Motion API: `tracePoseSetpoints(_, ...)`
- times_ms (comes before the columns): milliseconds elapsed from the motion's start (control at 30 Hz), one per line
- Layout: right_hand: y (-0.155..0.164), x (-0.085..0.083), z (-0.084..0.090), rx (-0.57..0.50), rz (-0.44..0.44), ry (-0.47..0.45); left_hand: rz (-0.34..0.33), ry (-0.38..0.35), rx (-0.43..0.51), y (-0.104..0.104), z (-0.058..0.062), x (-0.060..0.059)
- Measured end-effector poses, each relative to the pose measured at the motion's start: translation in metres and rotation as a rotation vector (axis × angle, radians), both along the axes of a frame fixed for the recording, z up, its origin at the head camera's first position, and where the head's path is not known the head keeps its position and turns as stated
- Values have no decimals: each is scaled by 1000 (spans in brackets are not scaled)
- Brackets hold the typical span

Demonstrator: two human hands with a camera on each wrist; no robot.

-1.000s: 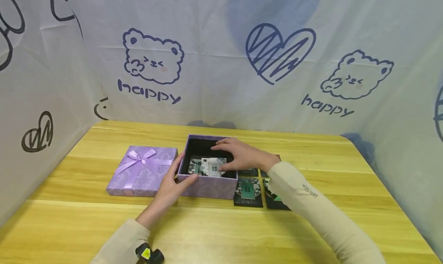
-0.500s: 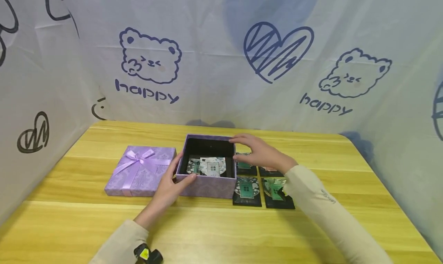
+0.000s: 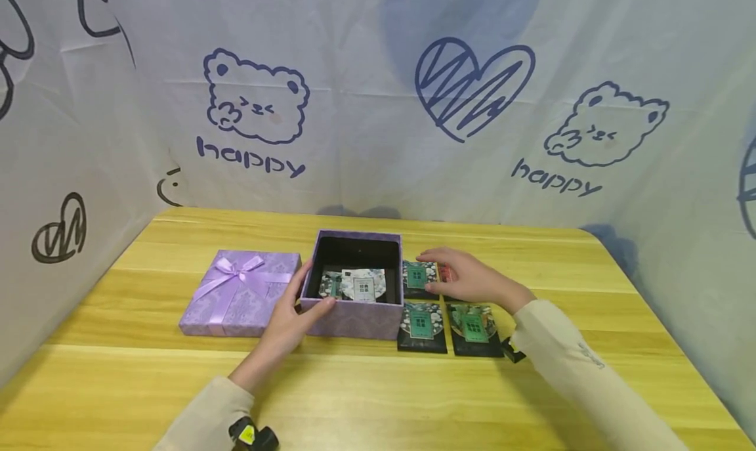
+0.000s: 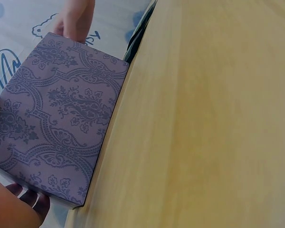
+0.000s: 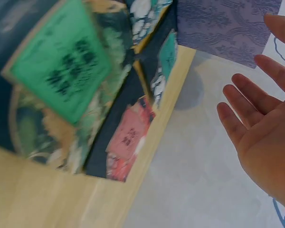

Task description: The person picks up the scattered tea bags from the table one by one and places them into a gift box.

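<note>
Purple box [image 3: 354, 316], left hand [image 3: 289, 323] steadying

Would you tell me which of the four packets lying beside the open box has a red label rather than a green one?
It is the far-right packet, partly under the right hand; the other three packets outside the purple box carry green labels.

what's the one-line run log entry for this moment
left hand: holds open purple box front corner | right hand: open above packets right of box | lid: left of box | table
</note>
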State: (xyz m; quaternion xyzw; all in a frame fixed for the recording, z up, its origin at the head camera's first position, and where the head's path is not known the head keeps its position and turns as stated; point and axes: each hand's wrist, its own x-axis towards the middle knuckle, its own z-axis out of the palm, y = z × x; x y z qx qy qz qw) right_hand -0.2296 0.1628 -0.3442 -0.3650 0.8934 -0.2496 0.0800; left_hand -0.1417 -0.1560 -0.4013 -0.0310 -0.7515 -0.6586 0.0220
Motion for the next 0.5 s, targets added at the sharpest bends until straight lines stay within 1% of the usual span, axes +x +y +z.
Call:
tracePoseSetpoints(133, 12, 4, -6, 9, -11, -48, -8, 2, 11, 0, 1, 1)
tracePoseSetpoints(300, 28, 10, -16, -1, -15, -154, -11, 12, 17, 0, 2, 1)
tracePoseSetpoints(400, 36, 16, -19, 28, -6, -164, -10, 10, 8, -1, 1, 1)
tracePoseSetpoints(500, 44, 23, -22, 67, -12, -152, -6, 5, -1, -2, 0, 0)
